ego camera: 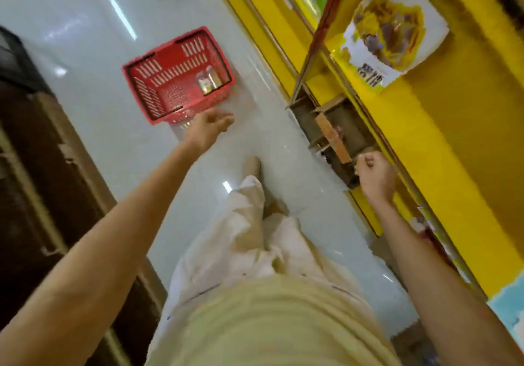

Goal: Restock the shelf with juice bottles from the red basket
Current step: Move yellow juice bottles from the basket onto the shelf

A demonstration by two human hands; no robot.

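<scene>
Two hands [209, 126] [376, 177], one red basket [170, 53], two bottles [205, 82] [214, 76]

two juice bottles [209, 79] in red basket [158, 87]

There is one view only, from a camera worn on the person's head. It looks forward and steeply down, along the person's own trousers [249, 238] to the floor [99, 39]. The picture is tilted and a little blurred. The red basket [170, 53] on the floor lies ahead. It is farther from the camera than the left hand [209, 127], just before it, and the right hand [375, 172]. The yellow shelf [425, 144] runs to the right of the basket, and a dark cabinet [34, 167] to its left.
</scene>
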